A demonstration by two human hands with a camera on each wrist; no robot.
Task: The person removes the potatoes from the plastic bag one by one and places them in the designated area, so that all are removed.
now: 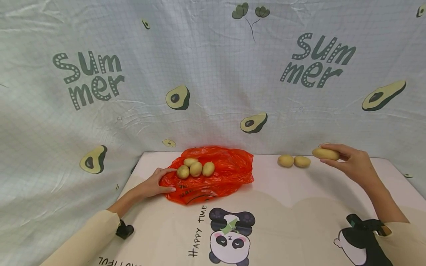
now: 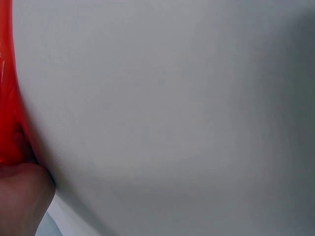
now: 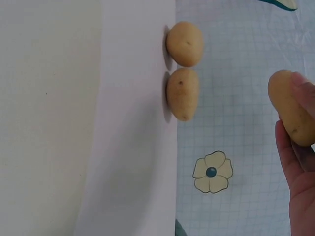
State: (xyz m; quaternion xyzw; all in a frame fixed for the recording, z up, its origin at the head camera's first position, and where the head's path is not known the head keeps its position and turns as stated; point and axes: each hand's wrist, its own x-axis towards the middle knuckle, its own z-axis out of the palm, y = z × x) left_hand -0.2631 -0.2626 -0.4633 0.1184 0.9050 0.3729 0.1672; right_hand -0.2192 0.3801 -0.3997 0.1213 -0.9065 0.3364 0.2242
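Note:
At the left side of a red plastic bag (image 1: 233, 166), my left hand (image 1: 155, 184) grips the bag's edge between thumb and fingers. Several potatoes (image 1: 196, 169) lie together in the bag's opening. In the left wrist view only part of that hand (image 2: 27, 196) shows, against the red plastic. My right hand (image 1: 357, 168) pinches a long potato (image 1: 326, 154), raised above the table's far right part. The right wrist view shows the held potato (image 3: 290, 105) between thumb and fingers. Two loose potatoes, one nearer the bag (image 1: 286, 160) and one nearer the hand (image 1: 302, 161), sit side by side.
A light table (image 1: 283, 218) with printed pandas and lettering lies under everything. Behind its far edge hangs a pale curtain (image 1: 213, 74) printed with avocados and words. The two loose potatoes stand close to that far edge.

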